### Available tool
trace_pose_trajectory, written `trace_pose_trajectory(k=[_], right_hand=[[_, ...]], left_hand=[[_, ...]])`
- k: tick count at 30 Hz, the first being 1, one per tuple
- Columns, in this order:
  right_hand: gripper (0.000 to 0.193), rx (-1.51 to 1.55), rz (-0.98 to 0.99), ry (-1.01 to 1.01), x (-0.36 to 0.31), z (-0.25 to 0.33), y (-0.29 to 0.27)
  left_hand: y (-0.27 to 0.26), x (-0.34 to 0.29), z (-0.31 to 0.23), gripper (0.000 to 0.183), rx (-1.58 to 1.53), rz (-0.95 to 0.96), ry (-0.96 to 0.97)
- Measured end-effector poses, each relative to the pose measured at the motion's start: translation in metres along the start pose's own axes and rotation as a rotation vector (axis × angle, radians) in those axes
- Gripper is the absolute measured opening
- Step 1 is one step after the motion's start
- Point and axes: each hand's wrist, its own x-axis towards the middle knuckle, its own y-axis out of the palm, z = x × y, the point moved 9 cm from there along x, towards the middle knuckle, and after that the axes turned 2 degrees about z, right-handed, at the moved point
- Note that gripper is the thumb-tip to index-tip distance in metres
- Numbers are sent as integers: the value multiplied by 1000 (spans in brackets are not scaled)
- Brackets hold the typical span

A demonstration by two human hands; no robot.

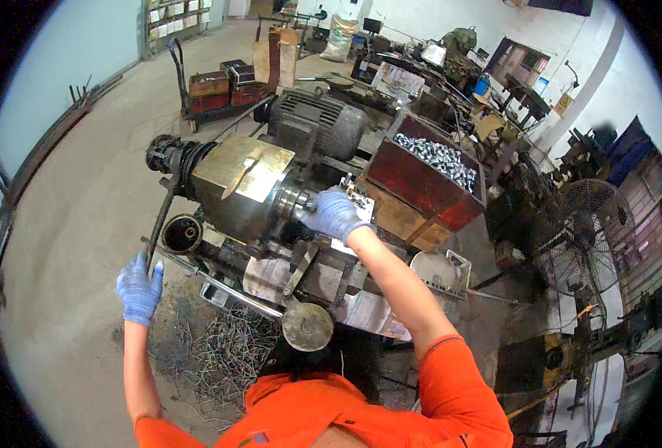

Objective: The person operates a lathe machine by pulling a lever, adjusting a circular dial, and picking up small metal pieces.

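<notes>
A small lathe-like machine stands before me, with a brass-coloured cover plate (267, 160) on its headstock. My left hand (140, 290), in a blue knitted glove, closes round the lower end of a long dark lever (164, 213) at the machine's left side. At the spindle's metal chuck (290, 201) is my right hand (332, 214), gloved alike. Its fingers are curled in at the chuck's face, and whatever they pinch is hidden by the glove. Below lies a round metal disc (308, 326) beside a shiny bar (241, 295).
A reddish bin of small shiny metal parts (435, 160) sits right of the machine on a wooden box. Behind is a finned motor (316, 123). Tangled metal shavings (230, 347) cover the floor near my left arm. A caged fan (585, 235) stands at right, a loaded trolley (211, 101) at back left.
</notes>
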Motion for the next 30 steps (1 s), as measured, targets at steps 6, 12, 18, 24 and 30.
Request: trace_pose_trajectory(k=[6,12,18,24,30], right_hand=[[48,32,-185,175,-59,-77,-109],[46,-261,-568,316,-113,-132,-181],[31,-60,-618,223,-184,-126,-121],[24,208,-486,309,-268,-144,-37],[20,420,-448,455,-302,-147,-22]], left_hand=[[-29,45,-69,52,-382,-212,143],[-12,93,-155,55,-251,-239,326],[38,95,-180,35,-207,-239,470],[2,35,-234,23,-550,-250,599],[58,34,-278,21,-604,8,486]])
